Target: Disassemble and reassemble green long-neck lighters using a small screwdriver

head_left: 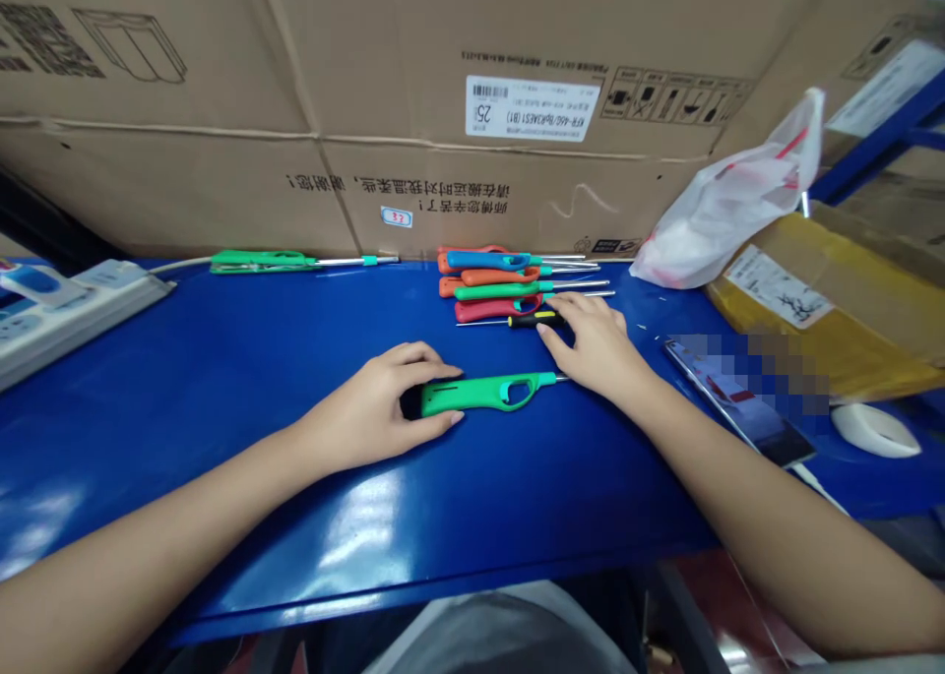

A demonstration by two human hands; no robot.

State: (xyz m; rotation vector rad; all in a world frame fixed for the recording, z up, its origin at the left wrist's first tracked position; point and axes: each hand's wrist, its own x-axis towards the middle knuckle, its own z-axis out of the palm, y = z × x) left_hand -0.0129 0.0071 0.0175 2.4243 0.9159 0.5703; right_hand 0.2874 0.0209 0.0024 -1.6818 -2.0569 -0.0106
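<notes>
A green gas lighter [472, 394] with a turquoise trigger lies on the blue table, its metal tube pointing right. My left hand [373, 408] curls around the handle's left end, fingertips along the upper edge and thumb along the lower. Farther back, my right hand [601, 349] is closed over the handle of a screwdriver [528, 320], black and yellow, whose thin shaft points left. Just behind the screwdriver lie several lighters in a row: a red one [479, 310], a green one [502, 290], orange ones [483, 277] and a blue one [479, 260].
Another green lighter [262, 261] lies at the back left, near a white power strip [66, 305]. A large cardboard box [399, 84] stands behind the table. At right are a plastic bag [724, 212], a yellow-taped parcel [834, 310], a phone [738, 403] and a white mouse [875, 430].
</notes>
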